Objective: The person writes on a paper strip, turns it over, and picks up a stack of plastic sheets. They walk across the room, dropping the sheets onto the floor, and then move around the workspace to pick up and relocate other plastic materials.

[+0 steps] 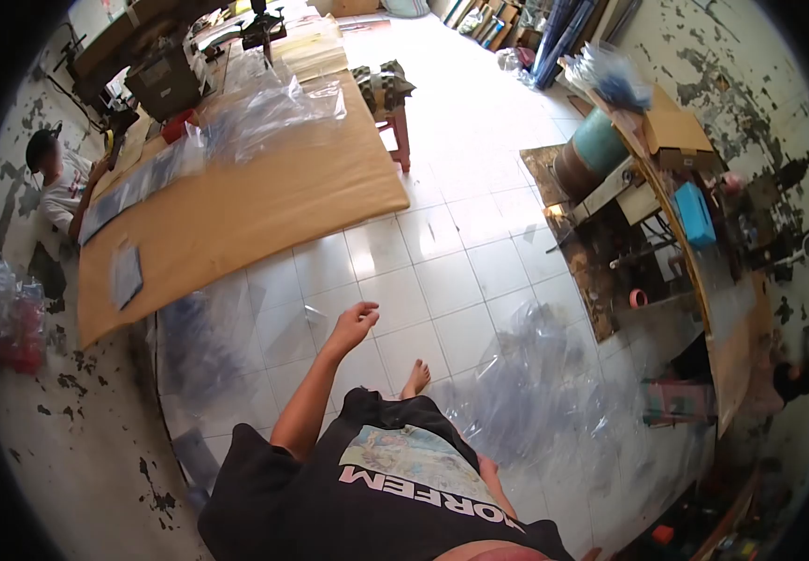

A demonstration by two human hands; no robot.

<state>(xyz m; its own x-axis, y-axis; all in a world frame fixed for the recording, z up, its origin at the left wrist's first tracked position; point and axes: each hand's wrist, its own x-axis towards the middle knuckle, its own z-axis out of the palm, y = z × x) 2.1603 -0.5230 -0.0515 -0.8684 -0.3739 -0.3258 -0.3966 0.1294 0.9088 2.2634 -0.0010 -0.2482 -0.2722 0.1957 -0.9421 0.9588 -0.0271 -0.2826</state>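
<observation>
1. Plastic lay in front of the person: a clear sheet (213, 341) spread on the tiled floor (479, 271), its far edge running under the near edge of the counter (264, 201).
2. The left hand (356, 323) was stretched forward over bare tiles, just beside the right edge of that sheet. It held nothing; the fingers were loosely curled and apart, and it touched nothing that I could see.
3. The right hand was out of sight past the black shirt (376, 496), so I could not tell how it stood.
4. One bare foot (415, 377) was planted on the tiles, just below the outstretched hand.
5. A second, crumpled heap of clear plastic (540, 393) lay on the floor to the person's right, well apart from the left hand.
6. The counter was covered with brown board and carried more clear film (264, 112) toward its far end.
7. Another person (58, 178) in a cap sat at the counter's far left side, with a hand on it.
8. A red-legged stool (393, 112) stood by the counter's right edge with folded cloth on it.
9. Along the right wall, a blue box (694, 213) and a cardboard box (677, 131) sat on a long bench (727, 355).
</observation>
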